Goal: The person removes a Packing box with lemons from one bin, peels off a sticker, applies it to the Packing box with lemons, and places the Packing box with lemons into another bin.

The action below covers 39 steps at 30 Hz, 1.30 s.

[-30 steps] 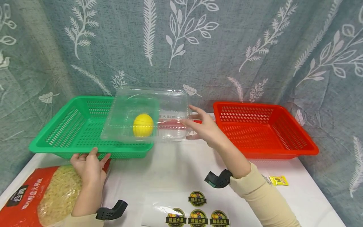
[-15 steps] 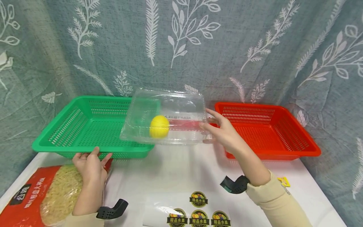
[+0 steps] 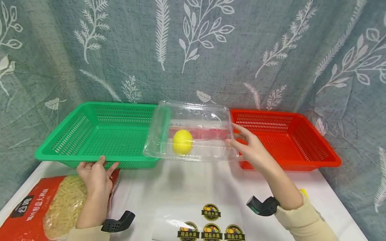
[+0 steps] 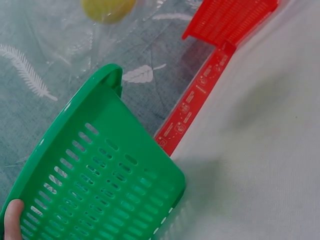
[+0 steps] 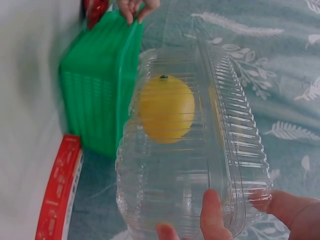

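Observation:
My right hand [image 3: 250, 147] grips the right end of a clear plastic clamshell box [image 3: 208, 152], thumb on one side and fingers on the other. Inside the box lies a round yellow fruit [image 3: 182, 142], with a small dark stem spot showing in the right wrist view. The box is held up between the two baskets, overlapping the right end of the green plastic basket [image 3: 99, 158] in the head view. My left hand [image 3: 94, 179] holds that basket by its front rim. One fingertip [image 4: 14, 215] shows on the rim in the left wrist view.
A red basket [image 3: 289, 164] stands to the right. A red pasta bag [image 3: 39, 204] lies front left, under my left forearm. Round fruit stickers [image 3: 211, 212] on a clear sheet lie at the front middle. A red printed strip [image 4: 192, 100] runs along the back edge.
My right hand has carried the clear box with the yellow fruit rightward, away from over the green basket, and slightly lower. The left hand stays on the basket rim.

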Motion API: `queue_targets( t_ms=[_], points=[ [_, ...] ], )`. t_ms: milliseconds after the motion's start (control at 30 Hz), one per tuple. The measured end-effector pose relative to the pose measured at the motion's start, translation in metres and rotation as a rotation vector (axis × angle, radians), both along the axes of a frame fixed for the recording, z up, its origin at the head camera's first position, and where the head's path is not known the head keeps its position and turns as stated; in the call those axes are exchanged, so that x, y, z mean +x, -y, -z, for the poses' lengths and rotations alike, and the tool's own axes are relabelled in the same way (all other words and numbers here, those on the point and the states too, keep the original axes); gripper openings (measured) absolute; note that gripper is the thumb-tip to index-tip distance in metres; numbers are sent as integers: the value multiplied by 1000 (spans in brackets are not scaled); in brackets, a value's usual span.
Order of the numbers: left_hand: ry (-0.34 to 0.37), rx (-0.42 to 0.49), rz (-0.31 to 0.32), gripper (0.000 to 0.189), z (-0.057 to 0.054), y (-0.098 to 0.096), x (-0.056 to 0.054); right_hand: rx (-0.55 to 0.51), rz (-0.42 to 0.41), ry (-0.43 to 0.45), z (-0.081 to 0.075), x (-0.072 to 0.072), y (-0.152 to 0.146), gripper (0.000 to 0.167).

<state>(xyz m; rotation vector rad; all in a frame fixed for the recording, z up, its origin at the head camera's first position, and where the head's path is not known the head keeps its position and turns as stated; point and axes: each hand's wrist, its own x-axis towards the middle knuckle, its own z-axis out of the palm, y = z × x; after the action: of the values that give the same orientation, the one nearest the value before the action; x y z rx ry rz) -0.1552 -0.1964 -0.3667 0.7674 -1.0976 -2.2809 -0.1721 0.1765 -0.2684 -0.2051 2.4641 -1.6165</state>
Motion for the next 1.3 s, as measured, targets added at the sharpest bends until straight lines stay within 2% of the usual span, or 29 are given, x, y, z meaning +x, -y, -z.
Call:
queue_targets(
  t_ms=[133,467,933,1300],
  points=[
    [4,-4,9,46,-4,-1,3,-22,-7,1,2,4,-4,66],
    [-20,10,13,46,-1,2,3,-28,13,11,12,13,-14,65],
    [-29,-23,27,49,-1,1,7,-56,25,5,29,25,-26,64],
    [-9,-26,31,50,0,2,9,-82,27,19,40,32,-26,63]
  ],
)
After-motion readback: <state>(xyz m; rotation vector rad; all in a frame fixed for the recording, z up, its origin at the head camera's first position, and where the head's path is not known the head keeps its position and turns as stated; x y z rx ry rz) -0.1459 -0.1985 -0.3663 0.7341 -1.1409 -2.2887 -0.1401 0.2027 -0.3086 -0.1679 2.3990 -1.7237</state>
